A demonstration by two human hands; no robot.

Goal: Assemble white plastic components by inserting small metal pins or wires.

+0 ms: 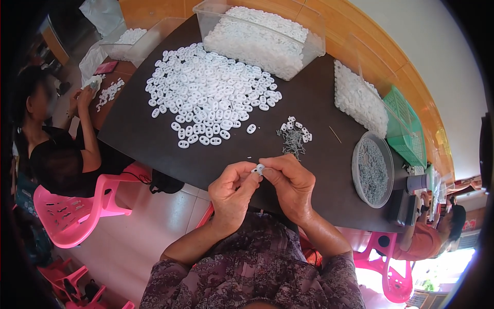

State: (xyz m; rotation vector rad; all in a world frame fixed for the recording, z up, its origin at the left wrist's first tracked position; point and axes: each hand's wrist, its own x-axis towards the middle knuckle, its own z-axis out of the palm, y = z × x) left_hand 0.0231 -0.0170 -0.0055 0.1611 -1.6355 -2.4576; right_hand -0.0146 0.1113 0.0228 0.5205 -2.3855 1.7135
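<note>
We held one small white plastic piece (258,169) between the fingertips of both hands, just above the near edge of the dark table (329,98). Our left hand (231,189) pinched it from the left side with thumb and forefinger, and our right hand (291,181) pinched it from the right, so both hands were closed on the same piece and touched each other at the fingertips. We could not tell if a pin was also in the fingers, because the piece was too small.

Just beyond our hands, on the table, lay a little heap of thin grey metal pins (292,139) with a few white pieces mixed at its top. Farther away and to the left there was a large flat pile of white pieces (211,92), which covered the middle of the table. Behind it stood a clear plastic box (260,36), full with the same white pieces. At the right side a second clear box (360,98) also held white pieces, and near to it stood a round clear bowl (372,170) filled with grey pins. A green plastic basket (406,126) stood beside that box, at the table's far right edge.

At the left a person (56,139) sat on a pink plastic chair (77,208) and held something near a small group of white pieces (109,91). At the right, low, another person in an orange top (429,238) sat near another pink chair (388,268).
</note>
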